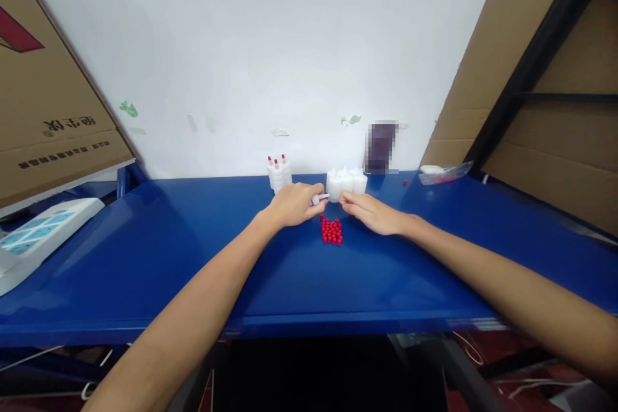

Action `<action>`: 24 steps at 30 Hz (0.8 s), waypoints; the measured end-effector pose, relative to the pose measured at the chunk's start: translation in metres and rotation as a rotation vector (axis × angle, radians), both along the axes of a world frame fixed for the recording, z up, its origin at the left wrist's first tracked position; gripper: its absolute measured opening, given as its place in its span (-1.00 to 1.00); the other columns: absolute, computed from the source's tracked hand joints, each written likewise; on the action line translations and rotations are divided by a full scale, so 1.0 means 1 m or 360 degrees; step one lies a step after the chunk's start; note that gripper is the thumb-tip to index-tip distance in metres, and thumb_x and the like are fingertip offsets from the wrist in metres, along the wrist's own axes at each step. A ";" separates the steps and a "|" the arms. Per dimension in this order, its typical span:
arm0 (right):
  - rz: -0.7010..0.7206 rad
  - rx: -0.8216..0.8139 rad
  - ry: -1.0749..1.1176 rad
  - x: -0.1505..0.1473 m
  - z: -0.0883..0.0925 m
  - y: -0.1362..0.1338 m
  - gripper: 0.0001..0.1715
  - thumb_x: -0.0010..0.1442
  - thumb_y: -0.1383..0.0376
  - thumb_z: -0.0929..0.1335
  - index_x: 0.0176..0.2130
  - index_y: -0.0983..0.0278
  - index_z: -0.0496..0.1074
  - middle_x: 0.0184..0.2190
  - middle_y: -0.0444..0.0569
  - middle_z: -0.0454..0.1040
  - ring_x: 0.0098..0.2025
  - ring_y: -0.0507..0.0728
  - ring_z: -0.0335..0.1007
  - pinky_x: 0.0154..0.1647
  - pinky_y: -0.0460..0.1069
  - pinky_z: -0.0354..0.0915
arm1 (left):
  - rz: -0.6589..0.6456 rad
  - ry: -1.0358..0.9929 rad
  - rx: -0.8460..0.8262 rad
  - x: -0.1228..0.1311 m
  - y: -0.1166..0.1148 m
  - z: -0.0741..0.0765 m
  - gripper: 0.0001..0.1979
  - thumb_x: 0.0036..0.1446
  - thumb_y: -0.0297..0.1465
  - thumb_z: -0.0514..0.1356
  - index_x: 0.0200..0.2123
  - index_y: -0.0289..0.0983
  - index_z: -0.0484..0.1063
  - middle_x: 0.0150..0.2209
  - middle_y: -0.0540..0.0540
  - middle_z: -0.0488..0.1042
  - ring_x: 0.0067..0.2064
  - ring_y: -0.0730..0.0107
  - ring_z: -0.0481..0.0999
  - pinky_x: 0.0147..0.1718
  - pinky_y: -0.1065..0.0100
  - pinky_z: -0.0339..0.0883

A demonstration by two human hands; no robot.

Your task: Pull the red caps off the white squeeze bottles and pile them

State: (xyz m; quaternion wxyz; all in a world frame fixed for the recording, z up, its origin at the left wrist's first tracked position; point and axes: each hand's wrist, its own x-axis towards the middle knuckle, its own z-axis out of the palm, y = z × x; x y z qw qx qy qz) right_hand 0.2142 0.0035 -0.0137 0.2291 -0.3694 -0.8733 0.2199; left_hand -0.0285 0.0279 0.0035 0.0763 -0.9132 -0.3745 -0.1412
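Note:
My left hand (293, 205) is wrapped round a small white squeeze bottle (317, 200), its narrow nozzle tipped sideways toward the right; most of the bottle is hidden in the palm. Just right of that nozzle, my right hand (371, 211) is closed with its fingertips pinched; whatever they hold, if anything, cannot be made out. Several small red caps (331, 232) lie in a cluster on the table below and between the hands. Behind my right hand stands a group of white bottles (346, 183) with bare nozzles. White bottles with red tips (279, 174) stand behind my left hand.
The blue table (193, 257) meets a white wall (270, 58). A dark blurred rectangle (380, 148) leans there. A single red cap (405, 183) and a clear plastic bag (447, 174) lie at the back right. A white device (48, 232) stands at left, near a cardboard box (53, 90).

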 end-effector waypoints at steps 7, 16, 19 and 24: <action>-0.0032 0.0023 -0.0121 -0.001 0.002 0.003 -0.75 0.43 0.13 0.20 -0.19 0.24 0.29 -0.43 -0.13 0.35 -0.39 0.09 0.25 -0.29 0.01 0.16 | -0.0041 -0.0087 -0.0049 0.003 0.001 -0.003 -0.64 0.35 -0.06 0.09 -0.09 -0.22 0.43 -0.29 -0.10 0.58 -0.30 0.24 0.53 -0.41 0.32 0.12; 0.0000 0.0035 -0.0212 -0.003 0.001 0.005 -0.77 0.41 0.17 0.24 -0.23 0.26 0.33 -0.50 -0.16 0.35 -0.45 0.06 0.23 -0.36 -0.02 0.11 | -0.0031 -0.0140 -0.0087 0.005 0.002 -0.011 -0.51 0.30 0.07 0.12 -0.06 -0.24 0.40 -0.21 -0.16 0.59 -0.22 0.18 0.56 -0.36 0.33 0.23; -0.0005 0.0035 -0.0219 -0.004 -0.001 0.004 -0.78 0.41 0.18 0.24 -0.24 0.25 0.32 -0.50 -0.17 0.34 -0.45 0.05 0.22 -0.35 -0.02 0.11 | -0.0044 -0.0158 -0.0101 0.006 0.001 -0.010 -0.50 0.28 0.09 0.14 -0.07 -0.24 0.39 -0.22 -0.15 0.58 -0.23 0.17 0.56 -0.37 0.33 0.21; -0.0018 0.0036 -0.0201 -0.003 -0.001 0.003 -0.77 0.43 0.17 0.22 -0.20 0.25 0.34 -0.48 -0.16 0.36 -0.44 0.06 0.25 -0.34 -0.02 0.11 | -0.0073 -0.0234 -0.0084 0.005 -0.001 -0.009 -0.50 0.29 0.09 0.14 -0.08 -0.24 0.38 -0.19 -0.15 0.59 -0.19 0.16 0.57 -0.36 0.33 0.21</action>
